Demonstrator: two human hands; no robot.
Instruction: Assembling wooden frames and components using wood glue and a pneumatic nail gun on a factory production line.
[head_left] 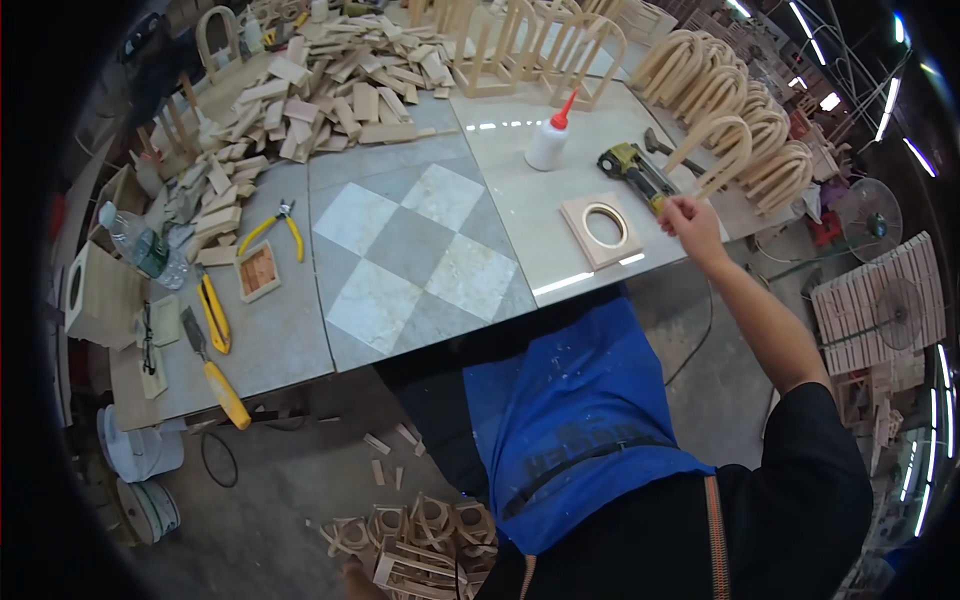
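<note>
My right hand (pixel 690 225) reaches out over the right end of the tiled workbench (pixel 420 250), fingers curled. It sits at the near end of a yellow and black nail gun (pixel 632 170) and at the foot of a bent wooden arch (pixel 718 150); which of the two it grips is unclear. Just left of the hand lies a square wooden plate with a round hole (pixel 600 230). A white glue bottle with a red tip (pixel 550 140) stands behind it. My left hand is out of sight. A blue apron (pixel 580 420) covers my front.
Wooden blocks (pixel 320 90) are heaped at the bench's far left, with several arches (pixel 750 110) stacked at the far right. Yellow pliers (pixel 275 225), a small wooden frame (pixel 258 270), a yellow knife (pixel 212 312) and a scraper (pixel 218 378) lie at the left. Wooden assemblies (pixel 420 540) sit on the floor.
</note>
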